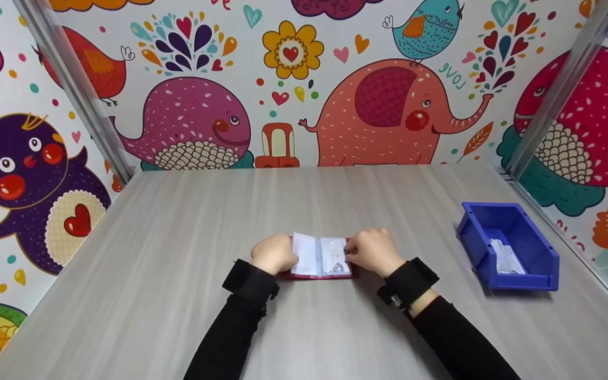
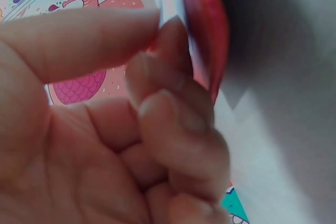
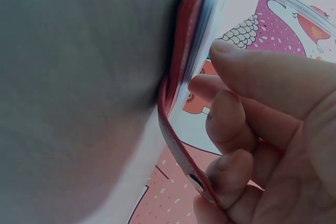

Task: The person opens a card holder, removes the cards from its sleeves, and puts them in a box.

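A red card holder (image 1: 305, 254) lies spread open on the table, its clear sleeves facing up. Under the right-hand sleeve shows a pale printed card (image 1: 334, 256). At the left edge, my left hand (image 1: 273, 254) pinches a leaf between thumb and index finger, the other fingers curled; the red cover (image 2: 212, 24) is beside them in the left wrist view. My right hand (image 1: 377, 251) holds the right edge, thumb and index at the sleeve edges. In the right wrist view, a red strap (image 3: 178, 148) with a metal snap hangs from the cover against its lower fingers.
To the right stands a blue plastic bin (image 1: 533, 250) holding some white cards or papers (image 1: 505, 256). The pale wood-grain table (image 1: 203, 221) meets walls with printed cartoon animals at the back and sides. Metal posts (image 1: 79, 95) mark the corners.
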Demonstrator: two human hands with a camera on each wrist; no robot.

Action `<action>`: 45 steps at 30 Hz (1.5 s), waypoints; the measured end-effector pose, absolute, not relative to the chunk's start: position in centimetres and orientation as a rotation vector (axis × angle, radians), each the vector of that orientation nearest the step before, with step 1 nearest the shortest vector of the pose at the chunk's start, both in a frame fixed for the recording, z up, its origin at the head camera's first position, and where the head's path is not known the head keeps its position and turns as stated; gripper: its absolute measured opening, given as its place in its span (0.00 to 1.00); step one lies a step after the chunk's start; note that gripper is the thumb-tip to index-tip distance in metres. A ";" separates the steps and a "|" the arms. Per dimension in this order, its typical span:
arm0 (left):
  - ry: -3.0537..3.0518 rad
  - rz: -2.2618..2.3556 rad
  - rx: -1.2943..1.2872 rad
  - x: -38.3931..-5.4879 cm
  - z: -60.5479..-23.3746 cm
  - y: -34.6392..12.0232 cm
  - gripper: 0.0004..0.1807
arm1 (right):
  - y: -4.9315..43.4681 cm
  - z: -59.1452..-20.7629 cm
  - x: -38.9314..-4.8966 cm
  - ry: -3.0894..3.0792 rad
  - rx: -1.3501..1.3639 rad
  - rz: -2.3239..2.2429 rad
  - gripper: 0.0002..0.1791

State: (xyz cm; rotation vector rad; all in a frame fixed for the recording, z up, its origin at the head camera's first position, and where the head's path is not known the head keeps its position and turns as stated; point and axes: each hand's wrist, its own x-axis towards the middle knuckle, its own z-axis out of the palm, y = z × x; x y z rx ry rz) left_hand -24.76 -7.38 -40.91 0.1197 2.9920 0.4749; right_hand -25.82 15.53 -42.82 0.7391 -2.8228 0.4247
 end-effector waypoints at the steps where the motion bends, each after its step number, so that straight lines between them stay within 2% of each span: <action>1: 2.990 0.474 0.119 -24.8 -41.0 -7.4 0.11 | 15.5 -42.8 -25.8 -2.822 0.740 0.424 0.04; 33: 2.996 0.460 0.126 -25.0 -41.7 -7.4 0.07 | 15.3 -43.0 -25.5 -2.853 0.664 0.434 0.06; 45: 3.001 0.483 0.115 -25.2 -41.7 -8.2 0.12 | 15.2 -42.9 -25.7 -2.881 0.657 0.461 0.08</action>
